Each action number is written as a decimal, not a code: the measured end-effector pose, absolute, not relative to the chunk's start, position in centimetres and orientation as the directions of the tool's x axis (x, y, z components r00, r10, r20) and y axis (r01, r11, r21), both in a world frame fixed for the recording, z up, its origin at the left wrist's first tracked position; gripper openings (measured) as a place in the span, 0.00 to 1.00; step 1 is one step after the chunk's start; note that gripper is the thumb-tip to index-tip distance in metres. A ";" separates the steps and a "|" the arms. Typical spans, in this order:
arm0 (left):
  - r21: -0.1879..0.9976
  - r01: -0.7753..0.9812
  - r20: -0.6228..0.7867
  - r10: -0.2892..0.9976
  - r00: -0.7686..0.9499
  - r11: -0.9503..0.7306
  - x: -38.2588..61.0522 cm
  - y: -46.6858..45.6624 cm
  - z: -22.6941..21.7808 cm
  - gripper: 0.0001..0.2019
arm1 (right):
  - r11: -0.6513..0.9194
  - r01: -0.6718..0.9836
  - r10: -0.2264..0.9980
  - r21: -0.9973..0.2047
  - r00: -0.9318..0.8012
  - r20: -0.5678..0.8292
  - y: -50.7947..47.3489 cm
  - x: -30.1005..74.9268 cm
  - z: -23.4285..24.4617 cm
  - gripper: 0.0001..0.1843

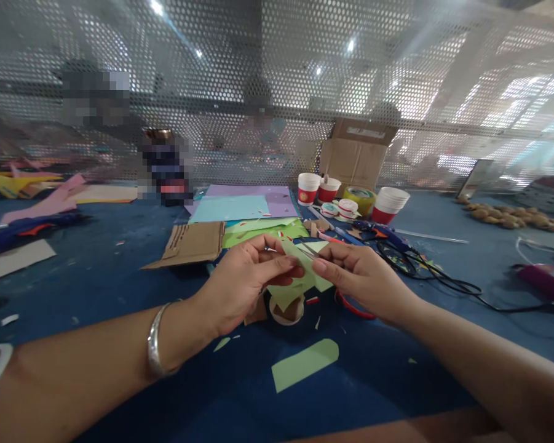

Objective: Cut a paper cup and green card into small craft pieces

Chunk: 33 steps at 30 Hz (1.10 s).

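Note:
My left hand point(262, 271) pinches a piece of light green paper point(289, 295) between thumb and fingers. My right hand point(357, 271) is closed around scissors point(310, 251), whose thin metal blades lie against the paper. A red loop point(356, 307) shows below my right hand; I cannot tell if it belongs to the scissors. Under the paper is a small round cup-like piece point(286, 312) with brown cardboard in it, partly hidden. Nearer to me, a green paper strip point(306, 364) with one rounded end lies flat on the blue table point(189, 394).
Cut cardboard point(191, 246) and coloured sheets point(244, 206) lie beyond my hands. Red and white paper cups point(308, 189), yellow tape point(360, 200) and a cardboard box point(355, 161) stand behind. A blue glue gun point(387, 237) trails a black cable point(456, 286) at right. Perforated metal panels close off the back.

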<state>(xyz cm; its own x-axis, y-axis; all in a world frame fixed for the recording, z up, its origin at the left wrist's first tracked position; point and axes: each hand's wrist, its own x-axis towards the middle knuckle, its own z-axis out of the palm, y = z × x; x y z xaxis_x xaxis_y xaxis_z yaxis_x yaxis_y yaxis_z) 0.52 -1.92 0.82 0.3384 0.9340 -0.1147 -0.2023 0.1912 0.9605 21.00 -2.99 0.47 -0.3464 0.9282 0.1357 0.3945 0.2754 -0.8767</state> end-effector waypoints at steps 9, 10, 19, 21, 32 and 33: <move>0.930 -0.244 -0.156 0.898 0.412 0.274 0.7 -2.3 0.4 0.17 | 0.252 0.423 0.916 -0.870 -0.393 0.074 -3.4 20.8 0.7 0.23; 0.928 -0.246 -0.160 0.896 0.415 0.280 0.7 -2.3 0.4 0.17 | 0.254 0.431 0.917 -0.866 -0.393 0.073 -3.4 20.8 0.7 0.23; 0.921 -0.199 -0.216 0.865 0.454 0.334 0.5 -2.6 0.5 0.18 | 0.283 0.473 0.915 -0.835 -0.395 0.086 -3.5 20.6 0.9 0.25; 0.924 -0.189 -0.217 0.863 0.456 0.332 0.5 -2.6 0.5 0.18 | 0.295 0.491 0.915 -0.820 -0.392 0.095 -3.5 20.6 1.0 0.25; 0.919 -0.172 -0.246 0.855 0.457 0.355 0.6 -2.7 0.6 0.17 | 0.344 0.518 0.909 -0.783 -0.393 0.140 -3.6 20.7 1.1 0.26; 0.920 -0.168 -0.245 0.855 0.458 0.354 0.6 -2.8 0.7 0.16 | 0.343 0.516 0.909 -0.785 -0.395 0.137 -3.5 20.7 1.1 0.26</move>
<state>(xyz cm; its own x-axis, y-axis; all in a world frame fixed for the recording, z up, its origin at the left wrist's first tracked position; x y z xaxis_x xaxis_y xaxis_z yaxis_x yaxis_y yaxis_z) 0.59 -2.75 0.68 0.4576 0.8547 -0.2451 -0.1676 0.3537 0.9202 20.74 -3.55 1.05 -0.3947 0.9085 0.1372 0.5162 0.3428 -0.7849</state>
